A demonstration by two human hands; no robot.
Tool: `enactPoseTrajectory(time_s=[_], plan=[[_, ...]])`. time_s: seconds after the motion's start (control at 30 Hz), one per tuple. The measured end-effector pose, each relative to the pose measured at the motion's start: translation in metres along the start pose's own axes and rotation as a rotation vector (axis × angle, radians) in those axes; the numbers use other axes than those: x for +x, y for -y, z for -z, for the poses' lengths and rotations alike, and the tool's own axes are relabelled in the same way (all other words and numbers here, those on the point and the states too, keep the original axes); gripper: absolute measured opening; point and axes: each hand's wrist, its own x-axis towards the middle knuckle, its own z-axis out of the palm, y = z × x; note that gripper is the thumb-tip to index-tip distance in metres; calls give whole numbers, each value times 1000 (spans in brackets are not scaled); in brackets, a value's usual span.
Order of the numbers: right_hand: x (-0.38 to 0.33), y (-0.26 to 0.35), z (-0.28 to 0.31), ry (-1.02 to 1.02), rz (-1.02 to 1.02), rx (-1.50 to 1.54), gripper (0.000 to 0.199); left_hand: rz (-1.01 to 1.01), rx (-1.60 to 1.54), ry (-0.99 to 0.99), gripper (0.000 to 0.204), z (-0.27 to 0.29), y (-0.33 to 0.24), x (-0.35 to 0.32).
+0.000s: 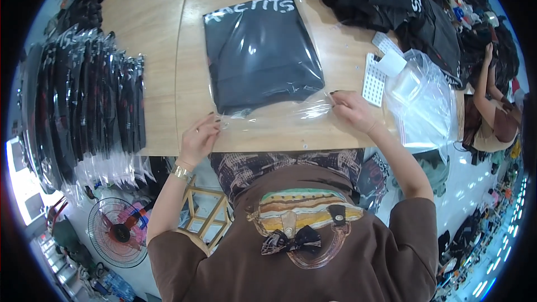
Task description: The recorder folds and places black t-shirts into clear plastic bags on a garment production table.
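Both hands pinch the open end of a clear poly bag (pixel 263 61) lying flat on the wooden table (pixel 151 28): your left hand (pixel 198 140) grips the bag's near-left corner betw. thumb and fingers, your right hand (pixel 351 109) holds the near-right corner the same way, fingertips closed on film. Inside sits a folded black garment (pixel 260 56), pushed well toward the far end, so the empty flap (pixel 274 114) spans betw. your hands just short of the table's near edge. Step in hand, by appearance: closing the bag, w/ flap pulled taut and not yet folded over. Next move prob. calls for even tension on both corners and a straight fold toward the garment, so no crease runs diagonally; judged only from how the flap lies. Edges and room: near edge of table is just below your knuckles, little margin there. To your left, a stack of bagged dark garments (pixel 84 95) hangs over the table's side, near but not touching your left hand. To your right, a white sticker sheet (pixel 373 81) and a pile of empty clear bags (pixel 425 100) lie just beside your right hand. Far right corner holds loose black garments (pixel 386 0). Bare wood remains left of the bag and beyond it.
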Motion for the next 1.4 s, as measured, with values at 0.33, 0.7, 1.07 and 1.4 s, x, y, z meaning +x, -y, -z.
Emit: enactPoseTrajectory(time_s=[0.33,0.7,1.07,1.4], plan=[[-5,3,13,222,54,70,17,-374,230,195,13,-1,-2,-8],[11,9,-10,49,-725,361,8,658,-569,66,5,-12,-11,-7],[29,1,-25,44,-1024,327,16,1083,-781,163,7,-6,1,29],[44,31,-14,-216,-1052,261,21,1056,-615,-101,36,-26,3,11]])
